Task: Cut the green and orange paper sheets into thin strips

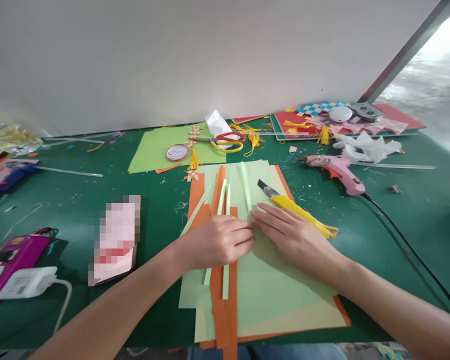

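Green table (382,220) under all; pale-green paper (285,295) stacked front ctr. R hand (294,235) on paper: fingers straight, slightly apart. L hand (219,240): fingers curled, together, tips by R's; can't tell if pinching. Yellow cutter (296,210) just beside R hand. Pale strip (246,185) on paper, near end at fingertips.

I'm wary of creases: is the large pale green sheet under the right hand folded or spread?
Spread: the pale green sheet lies flat beneath the right hand, its broad surface exposed, with no fold showing.
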